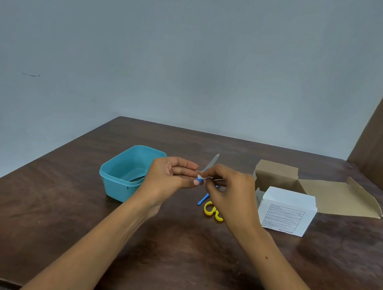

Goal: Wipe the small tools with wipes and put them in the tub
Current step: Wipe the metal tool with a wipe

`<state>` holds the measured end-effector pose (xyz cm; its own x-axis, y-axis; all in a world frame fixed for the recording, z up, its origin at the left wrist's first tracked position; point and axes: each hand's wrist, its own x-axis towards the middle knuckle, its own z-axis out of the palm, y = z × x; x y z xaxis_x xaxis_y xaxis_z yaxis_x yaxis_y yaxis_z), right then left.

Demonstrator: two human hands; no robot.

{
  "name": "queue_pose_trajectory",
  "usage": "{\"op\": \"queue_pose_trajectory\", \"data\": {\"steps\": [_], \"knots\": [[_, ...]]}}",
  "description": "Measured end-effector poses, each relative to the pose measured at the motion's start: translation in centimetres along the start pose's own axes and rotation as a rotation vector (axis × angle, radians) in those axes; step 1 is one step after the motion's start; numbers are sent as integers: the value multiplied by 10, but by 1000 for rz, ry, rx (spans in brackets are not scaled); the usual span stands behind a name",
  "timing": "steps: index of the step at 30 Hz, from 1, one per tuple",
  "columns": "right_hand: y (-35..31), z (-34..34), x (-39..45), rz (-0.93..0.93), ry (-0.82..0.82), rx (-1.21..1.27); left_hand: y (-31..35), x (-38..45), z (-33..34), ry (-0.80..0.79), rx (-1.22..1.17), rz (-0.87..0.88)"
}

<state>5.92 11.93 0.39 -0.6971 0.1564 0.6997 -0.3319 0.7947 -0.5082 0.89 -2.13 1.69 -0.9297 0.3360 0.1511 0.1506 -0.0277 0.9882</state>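
My left hand (169,176) pinches the blue handle of a small knife-like tool (212,163); its grey blade points up and away. My right hand (230,193) pinches a small white wipe (202,177) pressed against the blue handle where both hands meet. A teal plastic tub (117,181) stands on the table just left of my left hand, with something dark lying inside it. Under my right hand lie a thin blue tool (203,198) and yellow-handled scissors (212,211), both partly hidden.
A white box of wipes (286,212) with a printed label stands right of my right hand. Behind it lies an open brown cardboard box (314,187) with its flap spread out. The dark wooden table (171,251) meets a grey wall behind and a brown panel at right.
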Motion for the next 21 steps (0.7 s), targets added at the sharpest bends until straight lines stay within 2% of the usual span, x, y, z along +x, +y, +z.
{"op": "queue_pose_trajectory", "data": {"steps": [4,9,13,17,21], "knots": [[-3,-3,-2,-28,-64,29,4,-1,1,10,-118,-82],[-7,-5,-3,-32,-121,18,5,-1,1,0,-135,-125],[-3,-4,-1,-44,-77,23,4,-2,1,-22,-145,-101],[4,-6,3,33,25,21,2,-2,1,-46,-116,-81],[-2,-6,2,13,-22,82,2,-3,1,-16,-77,-67]]}}
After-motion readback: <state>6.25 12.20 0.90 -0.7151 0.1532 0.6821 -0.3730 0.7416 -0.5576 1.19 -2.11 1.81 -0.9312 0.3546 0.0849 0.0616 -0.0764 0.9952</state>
